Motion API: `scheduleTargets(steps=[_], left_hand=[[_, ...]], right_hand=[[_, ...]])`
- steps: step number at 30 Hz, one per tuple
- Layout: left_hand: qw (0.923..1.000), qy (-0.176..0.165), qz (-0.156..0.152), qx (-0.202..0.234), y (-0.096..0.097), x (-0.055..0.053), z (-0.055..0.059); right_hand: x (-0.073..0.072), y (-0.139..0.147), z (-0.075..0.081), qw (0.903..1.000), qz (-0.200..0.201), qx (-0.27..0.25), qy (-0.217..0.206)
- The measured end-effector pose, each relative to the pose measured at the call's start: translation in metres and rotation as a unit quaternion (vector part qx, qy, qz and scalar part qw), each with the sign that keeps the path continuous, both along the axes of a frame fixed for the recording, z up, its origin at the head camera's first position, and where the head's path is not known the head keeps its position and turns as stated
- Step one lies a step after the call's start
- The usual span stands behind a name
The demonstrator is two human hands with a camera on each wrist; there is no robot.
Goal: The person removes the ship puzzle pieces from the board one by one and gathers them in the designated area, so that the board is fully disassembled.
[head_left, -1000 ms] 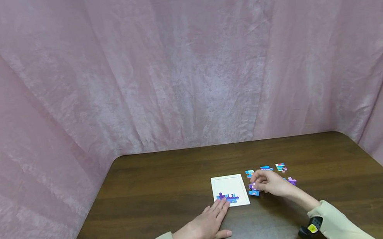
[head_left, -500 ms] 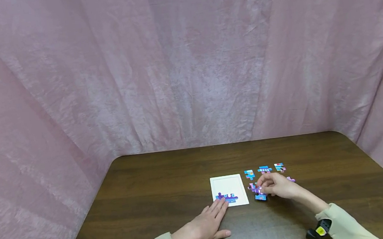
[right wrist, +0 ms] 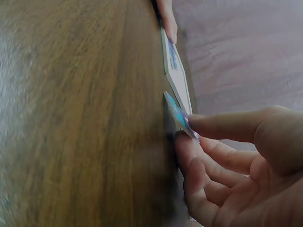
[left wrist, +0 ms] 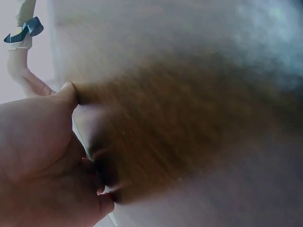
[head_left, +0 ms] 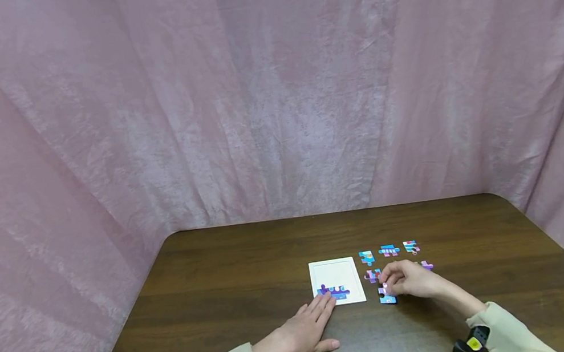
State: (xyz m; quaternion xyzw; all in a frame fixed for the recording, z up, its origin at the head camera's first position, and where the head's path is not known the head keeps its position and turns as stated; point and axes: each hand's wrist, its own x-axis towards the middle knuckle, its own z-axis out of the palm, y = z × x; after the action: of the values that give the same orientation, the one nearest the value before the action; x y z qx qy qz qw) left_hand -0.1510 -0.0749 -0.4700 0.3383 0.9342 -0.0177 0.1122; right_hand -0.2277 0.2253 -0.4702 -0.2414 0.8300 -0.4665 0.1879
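Note:
My right hand (head_left: 413,280) pinches a blue and purple jigsaw piece (head_left: 387,297) between thumb and fingers, right of the white puzzle tray (head_left: 332,271). In the right wrist view this piece (right wrist: 175,111) is tilted, its lit edge raised off the tabletop. My left hand (head_left: 306,332) lies palm down, fingers straight, fingertips on the tray's near edge and its joined purple and blue pieces (head_left: 339,291). The fingertips cover part of those pieces. In the left wrist view the palm (left wrist: 33,156) fills the lower left, and the tray is mostly hidden.
Several loose jigsaw pieces lie on the brown table (head_left: 240,272): a blue one (head_left: 367,257), a blue-pink one (head_left: 389,251), one at the upper right (head_left: 411,247), a pink one (head_left: 372,275) and a purple one (head_left: 427,265). A pink curtain (head_left: 273,96) hangs behind.
The right hand has carried its piece rightward and toward the table's near edge, uncovering the pink piece and others behind it. My left hand has stayed in place.

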Motion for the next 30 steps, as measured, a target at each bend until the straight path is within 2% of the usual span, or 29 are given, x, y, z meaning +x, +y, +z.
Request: scheduleTargets(steps=[3, 7, 10, 18, 26, 30], left_hand=[[1.0000, -0.003, 0.000, -0.002, 0.000, 0.000, 0.000], [0.9999, -0.015, -0.002, -0.001, 0.000, -0.002, -0.001], [0.9999, -0.017, -0.002, -0.001, 0.000, -0.002, 0.001], [0.9997, 0.010, 0.004, -0.021, 0.001, 0.000, 0.003], [0.9999, 0.000, -0.005, -0.009, 0.000, -0.004, -0.004], [0.9998, 0.009, -0.006, -0.015, 0.001, -0.001, -0.001]], right_hand=[[0.001, -0.002, 0.001, 0.9990, 0.000, 0.025, 0.038], [0.002, -0.006, 0.003, 0.9918, 0.001, 0.075, 0.103], [0.003, -0.008, 0.004, 0.9878, 0.007, 0.093, 0.125], [0.004, -0.010, 0.007, 0.9818, 0.020, 0.115, 0.150], [0.002, -0.016, 0.012, 0.9859, 0.012, 0.092, 0.140], [0.000, -0.023, 0.012, 0.9841, 0.017, 0.091, 0.151]])
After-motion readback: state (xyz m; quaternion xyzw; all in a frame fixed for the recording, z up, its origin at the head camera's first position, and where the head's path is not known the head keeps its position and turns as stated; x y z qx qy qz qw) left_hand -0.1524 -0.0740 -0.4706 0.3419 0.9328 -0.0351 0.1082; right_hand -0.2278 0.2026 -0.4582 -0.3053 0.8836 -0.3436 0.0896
